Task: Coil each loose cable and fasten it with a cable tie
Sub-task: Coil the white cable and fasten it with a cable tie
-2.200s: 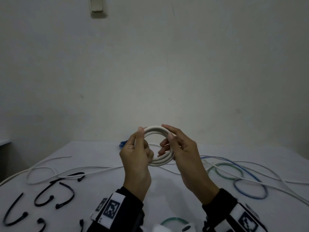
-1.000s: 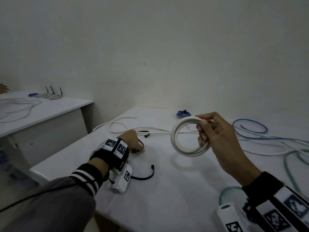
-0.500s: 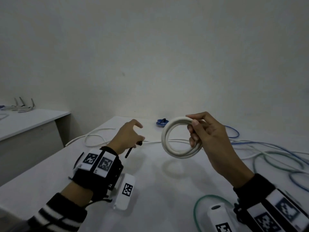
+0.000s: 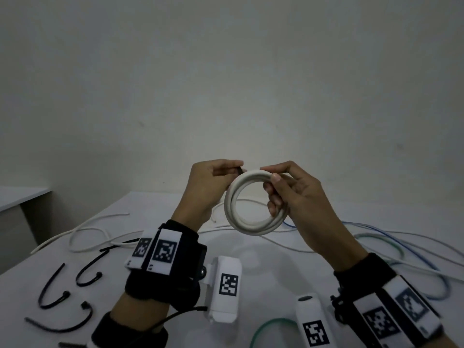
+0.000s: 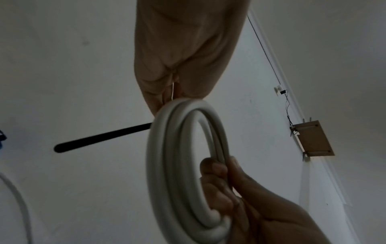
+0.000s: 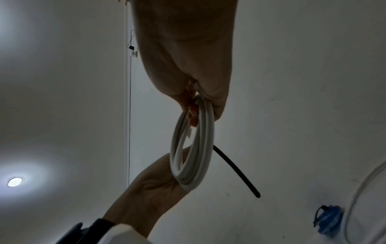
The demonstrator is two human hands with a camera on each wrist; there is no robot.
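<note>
A white cable wound into a small coil [image 4: 241, 212] is held up in the air over the table. My right hand [image 4: 270, 177] grips the coil's right side, fingers curled through the ring. My left hand [image 4: 236, 169] pinches one end of a black cable tie [image 4: 240, 170] against the top left of the coil. In the left wrist view the black cable tie [image 5: 100, 138] sticks out straight behind the coil [image 5: 177, 165]. The right wrist view shows the black cable tie [image 6: 236, 171] slanting out from behind the coil [image 6: 194, 148].
Several black cable ties [image 4: 55, 292] lie on the white table [image 4: 263, 267] at the left. A loose white cable [image 4: 100, 237] runs behind them. Blue and green cables [image 4: 401, 247] sprawl at the right. A small blue bundle [image 6: 327, 221] sits farther back. Another table [image 4: 20, 199] stands left.
My left hand took a black cable tie from the left of the table and brought it up to the coil. My right hand kept hold of the coil.
</note>
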